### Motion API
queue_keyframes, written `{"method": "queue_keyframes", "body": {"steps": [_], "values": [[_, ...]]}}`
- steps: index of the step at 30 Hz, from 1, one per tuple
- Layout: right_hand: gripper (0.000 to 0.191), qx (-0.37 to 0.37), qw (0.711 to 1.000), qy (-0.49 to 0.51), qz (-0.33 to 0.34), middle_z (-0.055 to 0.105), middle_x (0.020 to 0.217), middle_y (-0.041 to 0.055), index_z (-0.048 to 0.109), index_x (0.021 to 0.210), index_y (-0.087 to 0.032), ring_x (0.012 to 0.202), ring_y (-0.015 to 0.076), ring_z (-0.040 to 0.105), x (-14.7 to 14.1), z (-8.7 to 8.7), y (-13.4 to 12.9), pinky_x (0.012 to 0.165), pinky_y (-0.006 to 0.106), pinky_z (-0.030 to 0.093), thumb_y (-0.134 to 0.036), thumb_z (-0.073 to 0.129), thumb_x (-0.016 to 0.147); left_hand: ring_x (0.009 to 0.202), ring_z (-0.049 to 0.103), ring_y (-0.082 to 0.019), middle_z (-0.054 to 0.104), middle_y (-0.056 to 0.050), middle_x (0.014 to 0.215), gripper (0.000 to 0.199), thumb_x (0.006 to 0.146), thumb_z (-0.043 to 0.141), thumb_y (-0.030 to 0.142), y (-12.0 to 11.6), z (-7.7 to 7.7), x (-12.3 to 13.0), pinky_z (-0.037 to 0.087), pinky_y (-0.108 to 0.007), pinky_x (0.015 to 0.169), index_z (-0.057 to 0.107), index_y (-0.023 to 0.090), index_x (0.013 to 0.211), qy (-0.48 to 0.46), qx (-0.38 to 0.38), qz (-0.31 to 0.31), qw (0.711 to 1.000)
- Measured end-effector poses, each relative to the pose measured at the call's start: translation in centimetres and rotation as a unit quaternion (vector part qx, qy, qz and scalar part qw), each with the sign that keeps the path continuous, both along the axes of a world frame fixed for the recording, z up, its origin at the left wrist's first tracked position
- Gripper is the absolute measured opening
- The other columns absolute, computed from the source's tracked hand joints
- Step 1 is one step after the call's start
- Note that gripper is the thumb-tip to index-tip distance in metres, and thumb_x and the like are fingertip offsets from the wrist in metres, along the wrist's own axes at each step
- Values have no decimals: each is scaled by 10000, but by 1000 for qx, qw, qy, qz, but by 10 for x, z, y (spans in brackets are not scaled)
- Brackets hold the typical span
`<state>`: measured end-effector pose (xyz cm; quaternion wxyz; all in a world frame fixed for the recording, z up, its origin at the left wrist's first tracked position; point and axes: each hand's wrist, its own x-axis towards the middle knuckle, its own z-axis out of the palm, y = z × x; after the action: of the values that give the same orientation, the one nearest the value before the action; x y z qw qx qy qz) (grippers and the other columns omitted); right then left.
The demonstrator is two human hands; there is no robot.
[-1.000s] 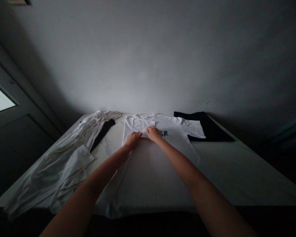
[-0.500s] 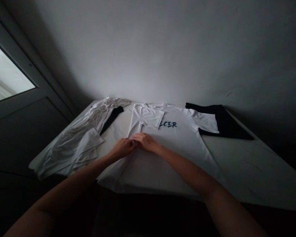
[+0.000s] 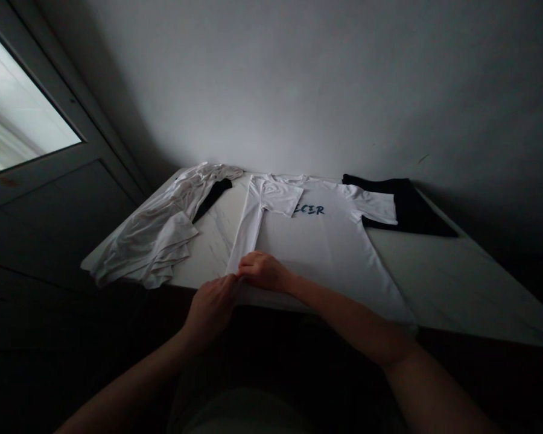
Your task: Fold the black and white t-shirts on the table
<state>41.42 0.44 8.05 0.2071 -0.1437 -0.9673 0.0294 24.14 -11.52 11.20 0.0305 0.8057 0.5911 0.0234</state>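
A white T-shirt (image 3: 326,253) with dark lettering lies spread on a pale marbled table (image 3: 457,271). Its left side is folded inward, so the left sleeve (image 3: 280,198) lies across the chest and covers part of the lettering. My left hand (image 3: 212,299) is closed on the shirt's lower left corner at the table's front edge. Touching it, my right hand (image 3: 263,271) has its fingers closed on the same folded edge, a little farther up. The right sleeve (image 3: 377,207) points outward.
Crumpled white cloth (image 3: 149,241) covers the table's left end, beside a narrow black piece (image 3: 212,199). Black folded fabric (image 3: 416,208) lies at the back right, partly under the right sleeve. A grey wall (image 3: 276,84) rises behind; a door (image 3: 63,175) stands at the left.
Both hands have moved down the shirt's left side toward the front edge. The lower left side is now folded inward in a straight strip, baring more table between shirt and crumpled cloth.
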Motion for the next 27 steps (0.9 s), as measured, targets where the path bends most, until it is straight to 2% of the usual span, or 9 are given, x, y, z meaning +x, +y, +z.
{"method": "queue_keyframes", "body": {"steps": [3, 8, 11, 13, 16, 19, 21, 24, 27], "values": [[91, 19, 1000, 17, -3, 687, 892, 46, 701, 888, -194, 821, 174, 603, 8, -7, -18, 783, 292, 439, -214, 618, 921, 797, 641, -201, 687, -49, 911, 363, 872, 445, 62, -31, -22, 9, 501, -322, 722, 551, 214, 1185, -67, 150, -16, 986], [103, 62, 998, 27, -3, 676, 909, 51, 681, 924, -194, 853, 178, 592, 24, -12, -38, 789, 297, 435, -216, 581, 931, 883, 630, -178, 692, -38, 913, 290, 882, 506, 61, -50, -78, 13, 484, -322, 828, 583, 217, 1115, -177, 335, -133, 916], [151, 90, 996, 24, 6, 665, 871, 33, 681, 947, -218, 837, 170, 584, 24, -12, -47, 769, 291, 429, -234, 532, 965, 999, 602, -216, 670, -74, 1013, 329, 854, 580, 93, -44, -107, 8, 468, -381, 910, 573, 220, 1158, -198, 392, -62, 896], [190, 97, 995, 24, 22, 658, 839, 18, 682, 930, -231, 819, 160, 581, 22, -12, -50, 743, 279, 425, -232, 501, 987, 1038, 584, -238, 651, -96, 1059, 346, 855, 583, 128, -36, -115, 3, 454, -409, 924, 566, 219, 1188, -203, 405, -8, 892], [219, 77, 996, 42, 32, 658, 830, 9, 683, 914, -225, 780, 140, 580, 23, -11, -49, 702, 254, 425, -217, 482, 1001, 1005, 584, -230, 668, -73, 988, 265, 869, 531, 129, -24, -108, -5, 441, -402, 921, 609, 225, 1104, -218, 367, -9, 905], [217, 51, 995, 81, 30, 664, 856, 19, 687, 941, -212, 773, 129, 589, 26, -11, -46, 683, 234, 435, -236, 481, 1007, 911, 598, -194, 662, -28, 824, 168, 877, 508, 94, -18, -84, -11, 476, -337, 859, 604, 222, 931, -260, 311, -73, 911], [223, 39, 994, 102, 26, 665, 860, 22, 691, 954, -211, 781, 124, 599, 27, -9, -46, 679, 225, 440, -249, 478, 1011, 850, 599, -175, 641, -16, 779, 136, 876, 523, 89, -19, -67, -12, 499, -294, 786, 569, 218, 880, -294, 288, -86, 907], [246, 32, 991, 126, 19, 663, 847, 18, 699, 952, -216, 766, 114, 604, 28, -7, -49, 670, 217, 444, -267, 468, 1018, 797, 601, -158, 628, -17, 809, 132, 853, 545, 88, -27, -51, -10, 509, -258, 712, 552, 215, 885, -332, 265, -45, 904], [249, 37, 988, 148, 22, 661, 848, 18, 705, 955, -218, 760, 110, 602, 29, -7, -53, 660, 213, 444, -270, 470, 1020, 739, 592, -136, 596, -8, 803, 144, 833, 541, 77, -37, -50, -5, 484, -221, 641, 550, 214, 880, -329, 274, 6, 904]]}}
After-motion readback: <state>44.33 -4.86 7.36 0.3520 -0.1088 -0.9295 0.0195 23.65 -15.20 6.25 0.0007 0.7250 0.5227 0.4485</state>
